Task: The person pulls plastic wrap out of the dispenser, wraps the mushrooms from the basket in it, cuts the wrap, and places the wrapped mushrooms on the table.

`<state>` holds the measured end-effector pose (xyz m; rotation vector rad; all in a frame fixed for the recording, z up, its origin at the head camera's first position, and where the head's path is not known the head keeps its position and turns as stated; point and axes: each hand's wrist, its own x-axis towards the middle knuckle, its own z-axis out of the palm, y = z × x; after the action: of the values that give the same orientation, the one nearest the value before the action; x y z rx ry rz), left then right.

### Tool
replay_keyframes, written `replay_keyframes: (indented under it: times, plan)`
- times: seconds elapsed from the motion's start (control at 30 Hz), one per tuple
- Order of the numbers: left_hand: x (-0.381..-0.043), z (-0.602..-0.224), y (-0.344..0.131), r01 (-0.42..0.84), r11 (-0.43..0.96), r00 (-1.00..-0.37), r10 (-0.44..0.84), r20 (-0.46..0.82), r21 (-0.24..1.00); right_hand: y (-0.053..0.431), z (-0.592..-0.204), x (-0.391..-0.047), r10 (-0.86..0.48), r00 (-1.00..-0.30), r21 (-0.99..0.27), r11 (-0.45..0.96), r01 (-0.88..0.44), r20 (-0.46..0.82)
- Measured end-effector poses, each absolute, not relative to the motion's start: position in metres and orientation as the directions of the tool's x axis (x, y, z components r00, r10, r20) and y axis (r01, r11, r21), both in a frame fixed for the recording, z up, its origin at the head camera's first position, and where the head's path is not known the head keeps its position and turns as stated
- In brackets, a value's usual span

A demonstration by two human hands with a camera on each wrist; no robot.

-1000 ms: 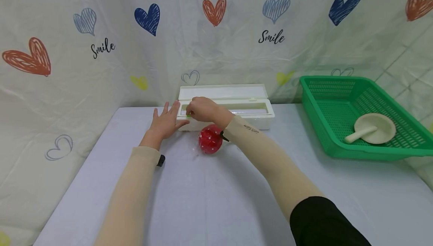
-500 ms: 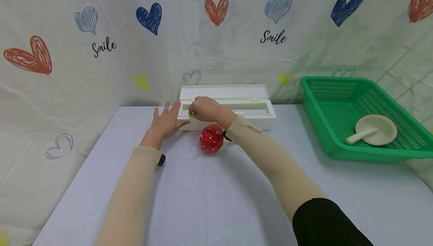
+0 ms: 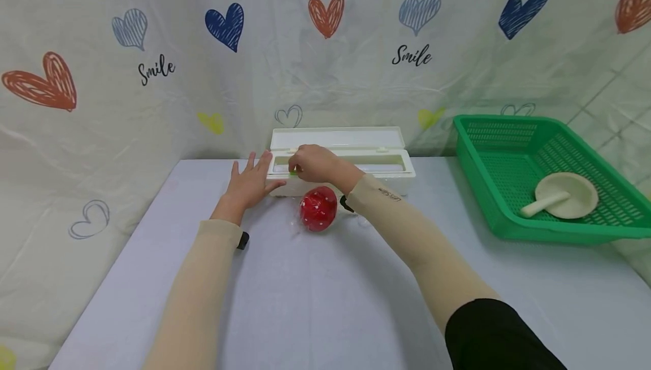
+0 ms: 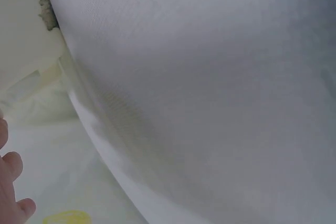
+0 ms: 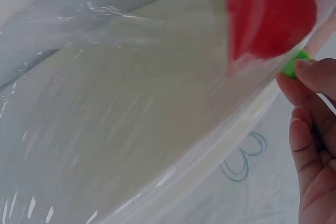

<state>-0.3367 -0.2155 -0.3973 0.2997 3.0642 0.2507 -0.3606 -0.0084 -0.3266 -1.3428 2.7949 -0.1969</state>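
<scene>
A white cling film dispenser stands at the table's back with its lid raised and a roll inside. My left hand rests at its left end, fingers spread, thumb along the front. Only left fingertips show in the left wrist view. My right hand pinches a small green slide cutter between thumb and forefinger at the dispenser's edge. Clear cling film hangs over the front in the right wrist view. Before the dispenser sits a red, white-dotted round thing under loose film.
To the right stands a green mesh basket. Inside it lies an off-white round disc with a thick handle-like piece. A white sheet covers the table. A heart-patterned curtain hangs right behind the dispenser.
My right hand has slid a little to the right along the dispenser with the green slide cutter. My left hand stays in place at the left end.
</scene>
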Motion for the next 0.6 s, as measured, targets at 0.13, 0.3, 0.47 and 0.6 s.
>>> replay_keyframes:
  times: [0.13, 0.3, 0.47, 0.6]
  plan:
    - [-0.337, -0.398, -0.217, 0.19, 0.967, -0.979, 0.199, -0.035, 0.167, -0.004, -0.328, -0.362, -0.783, -0.621, -0.153, 0.61, -0.777, 0.034]
    - [-0.336, -0.396, -0.215, 0.192, 0.965, -0.978, 0.202, -0.041, 0.176, -0.001, -0.33, -0.364, -0.784, -0.619, -0.157, 0.607, -0.779, 0.039]
    - [-0.334, -0.395, -0.214, 0.188, 0.967, -0.979, 0.199, -0.05, 0.174, 0.002, -0.328, -0.362, -0.785, -0.619, -0.174, 0.605, -0.777, 0.032]
    - [-0.334, -0.394, -0.214, 0.186, 0.966, -0.979, 0.198, -0.051, 0.181, 0.005, -0.327, -0.362, -0.781, -0.625, -0.186, 0.61, -0.77, 0.024]
